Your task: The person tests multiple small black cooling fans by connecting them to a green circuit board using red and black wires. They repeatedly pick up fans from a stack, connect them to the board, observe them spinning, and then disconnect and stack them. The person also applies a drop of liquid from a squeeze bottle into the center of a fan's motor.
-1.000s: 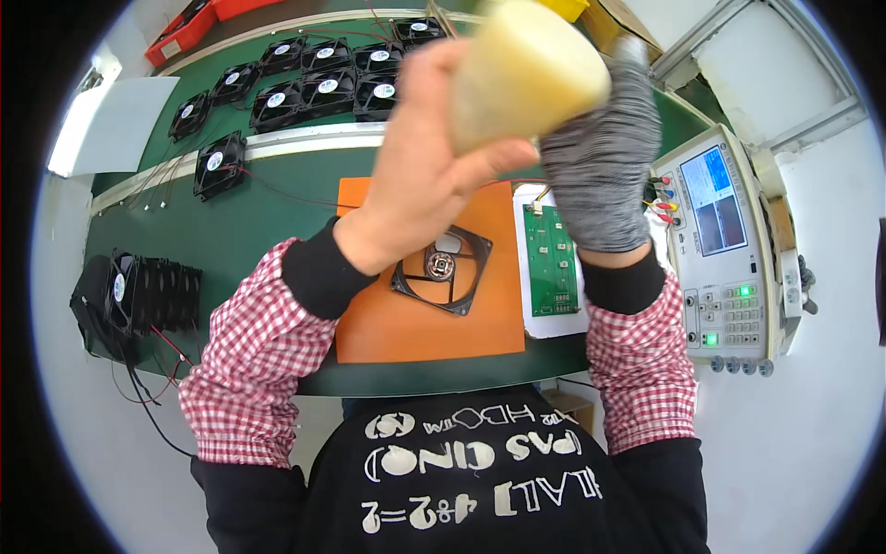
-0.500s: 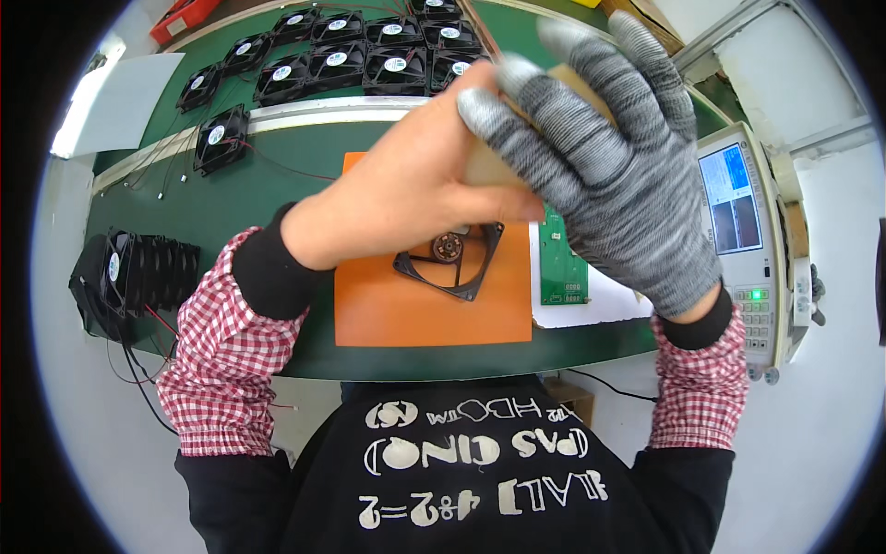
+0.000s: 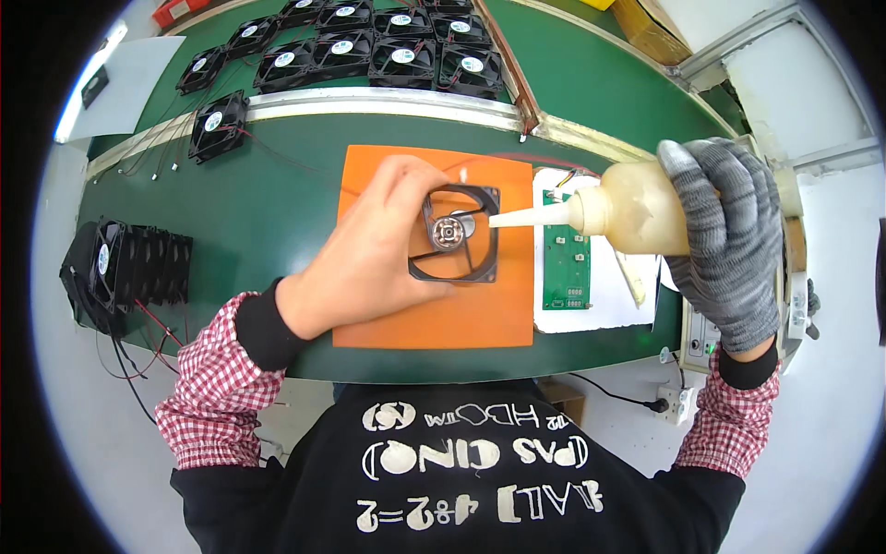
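Observation:
A black square fan frame (image 3: pixel 492 198) lies over an orange mat (image 3: pixel 434 323), its round motor core exposed. My bare left hand (image 3: pixel 383 249) grips the frame's left side between thumb and fingers. In my right hand (image 3: pixel 734 231), gloved in grey knit, is a cloudy plastic squeeze bottle (image 3: pixel 641 208), tipped on its side. Its long white nozzle (image 3: pixel 531 217) points left, the tip over the frame's right part near the motor. Beneath the bottle, a green circuit board (image 3: pixel 568 268) rests on a white sheet (image 3: pixel 600 319).
Several finished-looking black fans (image 3: pixel 401 60) stand in rows beyond a pale rail (image 3: pixel 378 100). One fan (image 3: pixel 219 127) leans near the rail, wires trailing. A stack of fans (image 3: pixel 148 268) is at the left edge. A test instrument (image 3: pixel 700 337) sits at the right, partly hidden by my hand.
The bottle, earlier between both hands, is now in my right hand alone and has moved right, its nozzle showing. My left hand has come down onto the fan frame.

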`<action>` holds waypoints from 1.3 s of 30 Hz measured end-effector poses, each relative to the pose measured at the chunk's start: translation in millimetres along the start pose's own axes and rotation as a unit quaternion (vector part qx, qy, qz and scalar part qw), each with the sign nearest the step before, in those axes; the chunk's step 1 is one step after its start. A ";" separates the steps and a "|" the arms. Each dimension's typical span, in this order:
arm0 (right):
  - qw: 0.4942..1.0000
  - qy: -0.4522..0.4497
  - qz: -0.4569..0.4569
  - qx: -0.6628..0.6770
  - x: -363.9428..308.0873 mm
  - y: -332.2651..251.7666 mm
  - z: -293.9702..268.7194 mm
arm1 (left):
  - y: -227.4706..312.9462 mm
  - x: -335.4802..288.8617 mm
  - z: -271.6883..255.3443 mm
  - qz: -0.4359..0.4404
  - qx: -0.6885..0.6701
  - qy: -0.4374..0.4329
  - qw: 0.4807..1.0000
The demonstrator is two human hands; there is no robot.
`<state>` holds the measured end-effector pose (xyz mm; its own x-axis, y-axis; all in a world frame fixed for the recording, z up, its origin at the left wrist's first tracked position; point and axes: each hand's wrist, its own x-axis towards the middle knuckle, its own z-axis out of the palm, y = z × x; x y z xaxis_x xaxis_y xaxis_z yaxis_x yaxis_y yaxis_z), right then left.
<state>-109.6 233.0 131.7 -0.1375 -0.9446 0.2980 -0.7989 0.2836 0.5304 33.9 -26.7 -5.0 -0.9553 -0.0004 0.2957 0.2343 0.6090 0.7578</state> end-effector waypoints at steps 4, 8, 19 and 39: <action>1.000 -0.026 0.000 0.006 5.0 -7.3 -10.1 | 14.0 -8.7 4.8 -0.007 -0.037 0.062 0.997; 1.000 -0.017 -0.014 0.007 2.6 -12.5 -2.7 | 15.4 -10.4 5.0 0.048 -0.011 0.081 0.995; 0.998 -0.017 -0.048 0.027 0.9 -18.9 5.5 | 19.8 -12.8 1.4 0.063 -0.003 0.056 0.996; 0.998 -0.017 -0.049 0.022 -1.1 -22.1 11.3 | 16.8 -13.8 4.2 0.061 -0.033 0.055 0.996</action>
<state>-98.4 225.8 110.7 -0.0768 -0.9725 0.2197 -0.8342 0.1834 0.5201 50.3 -13.1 1.2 -0.8945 -0.0194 0.4466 0.3615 0.5564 0.7482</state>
